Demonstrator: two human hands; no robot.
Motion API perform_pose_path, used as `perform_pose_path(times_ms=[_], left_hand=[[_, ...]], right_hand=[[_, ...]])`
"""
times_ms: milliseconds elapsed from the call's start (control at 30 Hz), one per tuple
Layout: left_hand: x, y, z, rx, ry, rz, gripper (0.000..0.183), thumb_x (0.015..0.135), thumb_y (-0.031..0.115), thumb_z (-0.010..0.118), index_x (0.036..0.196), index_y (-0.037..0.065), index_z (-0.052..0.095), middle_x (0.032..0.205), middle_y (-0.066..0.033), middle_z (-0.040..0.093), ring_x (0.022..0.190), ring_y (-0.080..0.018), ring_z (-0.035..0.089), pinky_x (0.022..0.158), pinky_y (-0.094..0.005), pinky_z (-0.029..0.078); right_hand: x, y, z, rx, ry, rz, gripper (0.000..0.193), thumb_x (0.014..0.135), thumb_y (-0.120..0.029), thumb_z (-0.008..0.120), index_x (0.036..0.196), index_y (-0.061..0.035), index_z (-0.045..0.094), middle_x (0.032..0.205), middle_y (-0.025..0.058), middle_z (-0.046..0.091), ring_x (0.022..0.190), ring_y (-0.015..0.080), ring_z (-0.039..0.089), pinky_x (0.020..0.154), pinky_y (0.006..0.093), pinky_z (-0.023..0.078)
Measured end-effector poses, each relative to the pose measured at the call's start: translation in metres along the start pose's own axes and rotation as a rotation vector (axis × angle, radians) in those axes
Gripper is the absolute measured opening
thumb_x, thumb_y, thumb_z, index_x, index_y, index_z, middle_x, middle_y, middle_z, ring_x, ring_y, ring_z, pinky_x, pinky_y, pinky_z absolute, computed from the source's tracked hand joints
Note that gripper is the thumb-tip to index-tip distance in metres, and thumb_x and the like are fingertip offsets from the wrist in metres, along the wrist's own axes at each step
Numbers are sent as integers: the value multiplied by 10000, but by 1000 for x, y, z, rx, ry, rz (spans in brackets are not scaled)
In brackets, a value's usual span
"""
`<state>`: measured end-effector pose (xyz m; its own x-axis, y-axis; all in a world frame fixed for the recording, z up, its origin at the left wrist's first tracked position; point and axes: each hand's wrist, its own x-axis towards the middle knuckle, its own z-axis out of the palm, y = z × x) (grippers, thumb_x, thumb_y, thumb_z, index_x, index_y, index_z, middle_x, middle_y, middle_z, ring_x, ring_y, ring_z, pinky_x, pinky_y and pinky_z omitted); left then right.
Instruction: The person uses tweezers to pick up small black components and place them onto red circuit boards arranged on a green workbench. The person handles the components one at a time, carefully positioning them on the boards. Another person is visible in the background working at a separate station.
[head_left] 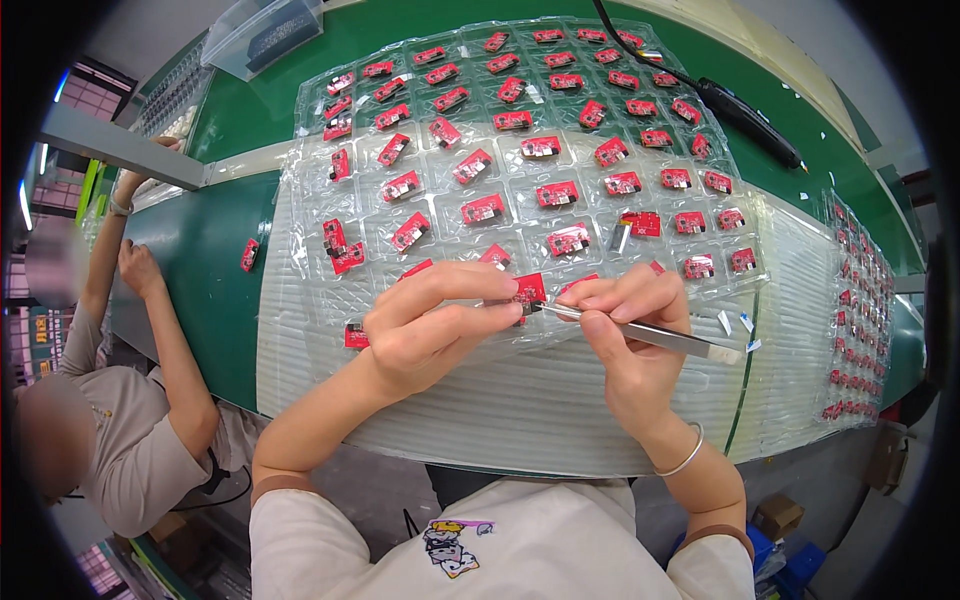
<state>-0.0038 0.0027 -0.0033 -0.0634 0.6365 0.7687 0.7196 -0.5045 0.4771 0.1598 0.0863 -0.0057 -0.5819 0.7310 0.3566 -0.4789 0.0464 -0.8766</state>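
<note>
Between the thumb and fingers of my left hand (425,325) is a small red circuit board (529,290), held above the near edge of a clear plastic tray (400,240). My right hand (635,345) grips metal tweezers (660,338), their tips touching the board near a small dark part. What the tips pinch, if anything, is too small to tell. The tray's compartments hold many similar red boards, such as one board (571,239) just beyond my hands. One board (640,225) lies with a silver part beside it.
A black pen-like tool (750,122) with a cable lies at the back right. Another tray of boards (855,330) stands far right. White scraps (746,322) lie near my right hand. A co-worker (130,400) sits at left, near a loose red board (250,254). A clear bin (235,45) stands behind.
</note>
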Motion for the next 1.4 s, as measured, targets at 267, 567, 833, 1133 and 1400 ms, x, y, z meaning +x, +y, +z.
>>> perform_pose_path(times_ms=[267, 567, 833, 1133, 1400], left_hand=[[-1, -1, 0, 69, -34, 124, 175, 572, -3, 677, 741, -8, 636, 799, -105, 603, 722, -235, 618, 621, -312, 539], [-5, -8, 4, 118, -106, 72, 155, 568, 11, 672, 717, -7, 633, 785, -105, 610, 719, -229, 620, 609, -306, 540], [-3, -1, 3, 49, 5, 80, 149, 566, 2, 676, 709, 10, 636, 767, -105, 615, 683, -218, 622, 596, -298, 542], [-4, 0, 4, 37, 16, 64, 151, 565, 6, 684, 709, 15, 638, 761, -105, 614, 678, -212, 622, 606, -303, 545], [-4, 0, 4, 36, 17, 62, 142, 574, 5, 686, 707, 16, 637, 765, -102, 612, 673, -212, 621, 607, -305, 546]], right_hand=[[0, -2, 1, 105, 53, 153, 206, 780, 78, 541, 797, -59, 388, 756, 76, 505, 827, 254, 604, 694, 332, 531], [-5, -13, 6, 189, -210, 6, 235, 759, 124, 541, 774, -53, 389, 739, 83, 524, 809, 263, 616, 674, 336, 525], [2, -7, 0, 142, 95, 145, 246, 751, 131, 546, 766, -52, 381, 724, 66, 506, 785, 235, 619, 668, 307, 507], [2, -7, 1, 91, 95, 178, 244, 746, 121, 562, 755, -48, 387, 717, 62, 500, 784, 229, 619, 671, 298, 502], [2, -5, 0, 91, 91, 157, 236, 748, 112, 567, 747, -48, 394, 721, 67, 510, 780, 226, 620, 679, 296, 500]])
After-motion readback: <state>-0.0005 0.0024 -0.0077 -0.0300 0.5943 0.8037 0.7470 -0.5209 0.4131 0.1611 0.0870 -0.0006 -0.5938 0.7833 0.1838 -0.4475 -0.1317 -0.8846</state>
